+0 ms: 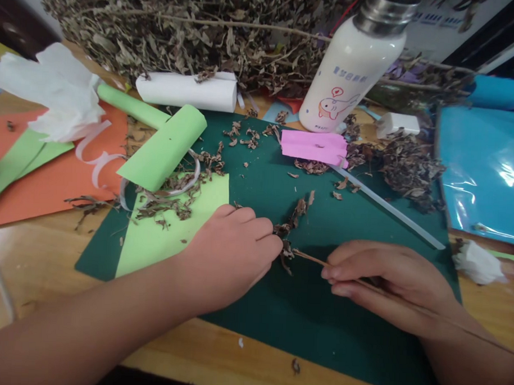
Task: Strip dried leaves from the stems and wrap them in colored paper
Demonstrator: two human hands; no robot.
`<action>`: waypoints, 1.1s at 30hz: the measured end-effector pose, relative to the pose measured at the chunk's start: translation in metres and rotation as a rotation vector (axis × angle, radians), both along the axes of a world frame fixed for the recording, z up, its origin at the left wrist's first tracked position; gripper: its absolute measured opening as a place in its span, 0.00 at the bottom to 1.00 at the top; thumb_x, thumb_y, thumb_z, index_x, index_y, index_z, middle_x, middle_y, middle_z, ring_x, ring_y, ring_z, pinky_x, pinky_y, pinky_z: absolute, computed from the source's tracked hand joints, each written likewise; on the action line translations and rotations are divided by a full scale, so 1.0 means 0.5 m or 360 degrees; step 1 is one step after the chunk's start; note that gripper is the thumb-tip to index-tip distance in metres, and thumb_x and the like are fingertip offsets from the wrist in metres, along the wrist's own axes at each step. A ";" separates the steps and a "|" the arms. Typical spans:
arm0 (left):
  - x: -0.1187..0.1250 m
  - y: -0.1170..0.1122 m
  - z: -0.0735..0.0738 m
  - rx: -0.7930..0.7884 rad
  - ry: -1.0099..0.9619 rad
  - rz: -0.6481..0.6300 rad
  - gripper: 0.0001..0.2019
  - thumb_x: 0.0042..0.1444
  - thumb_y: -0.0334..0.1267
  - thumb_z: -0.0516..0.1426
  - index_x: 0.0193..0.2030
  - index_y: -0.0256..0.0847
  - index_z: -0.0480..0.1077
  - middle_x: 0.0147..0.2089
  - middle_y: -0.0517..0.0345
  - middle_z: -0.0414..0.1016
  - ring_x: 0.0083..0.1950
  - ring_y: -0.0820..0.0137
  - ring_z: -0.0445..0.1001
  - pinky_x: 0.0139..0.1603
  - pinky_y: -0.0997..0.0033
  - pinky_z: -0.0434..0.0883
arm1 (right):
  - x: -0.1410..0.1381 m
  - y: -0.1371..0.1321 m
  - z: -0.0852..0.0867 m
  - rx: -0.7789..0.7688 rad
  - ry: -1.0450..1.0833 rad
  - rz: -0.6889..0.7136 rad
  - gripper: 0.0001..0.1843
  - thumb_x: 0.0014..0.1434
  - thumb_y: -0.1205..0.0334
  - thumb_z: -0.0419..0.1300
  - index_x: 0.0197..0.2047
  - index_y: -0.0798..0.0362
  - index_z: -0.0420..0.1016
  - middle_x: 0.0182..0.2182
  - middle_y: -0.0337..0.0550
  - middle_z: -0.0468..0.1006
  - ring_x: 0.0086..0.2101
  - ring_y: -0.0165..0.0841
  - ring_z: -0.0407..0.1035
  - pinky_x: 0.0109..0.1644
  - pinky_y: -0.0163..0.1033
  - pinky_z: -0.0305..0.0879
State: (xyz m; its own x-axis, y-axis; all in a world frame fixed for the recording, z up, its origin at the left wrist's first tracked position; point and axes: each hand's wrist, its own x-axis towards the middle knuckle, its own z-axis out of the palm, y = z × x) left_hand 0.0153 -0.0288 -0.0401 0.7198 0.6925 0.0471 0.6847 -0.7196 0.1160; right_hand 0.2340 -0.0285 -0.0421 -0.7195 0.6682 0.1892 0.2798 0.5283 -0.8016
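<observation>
My right hand (389,281) pinches the thin brown stem of a dried sprig (309,256) between thumb and fingertips; the bare stem runs back past my wrist to the lower right. My left hand (238,248) is closed, knuckles up, at the leafy end of the sprig, with its fingertips hidden. Withered leaves (297,213) stick out beside its fingers. Both hands are above a dark green mat (307,329). A light green paper sheet (149,250) lies partly under my left wrist, with a rolled green paper tube (163,147) and leaf crumbs on it.
A white bottle (349,72) stands behind a pink paper piece (314,148) and a pale stick (391,208). A large heap of dried plants (182,32) spans the back, behind a white paper roll (188,92). Blue plastic-wrapped packs (485,172) lie right, orange paper (63,180) left.
</observation>
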 end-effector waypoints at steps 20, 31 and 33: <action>0.004 -0.001 -0.001 0.0040 -0.0007 -0.0054 0.07 0.52 0.33 0.47 0.25 0.38 0.63 0.25 0.59 0.63 0.29 0.73 0.58 0.29 0.70 0.52 | -0.019 0.001 0.001 0.0168 0.0069 0.0139 0.05 0.52 0.70 0.50 0.30 0.55 0.66 0.21 0.43 0.69 0.25 0.27 0.63 0.28 0.34 0.62; 0.003 -0.001 0.000 0.0006 0.0010 -0.0071 0.07 0.52 0.33 0.47 0.26 0.39 0.62 0.25 0.59 0.63 0.29 0.72 0.58 0.28 0.70 0.51 | -0.014 0.006 0.003 0.0199 0.0098 0.0093 0.06 0.51 0.72 0.51 0.32 0.55 0.66 0.23 0.43 0.70 0.26 0.28 0.65 0.28 0.32 0.64; 0.003 -0.002 0.000 0.0004 0.0004 -0.0067 0.06 0.52 0.33 0.47 0.26 0.39 0.62 0.25 0.59 0.63 0.29 0.72 0.58 0.28 0.69 0.52 | -0.015 0.007 0.003 0.0200 0.0069 0.0099 0.05 0.51 0.72 0.51 0.31 0.55 0.66 0.22 0.43 0.70 0.26 0.27 0.65 0.28 0.31 0.63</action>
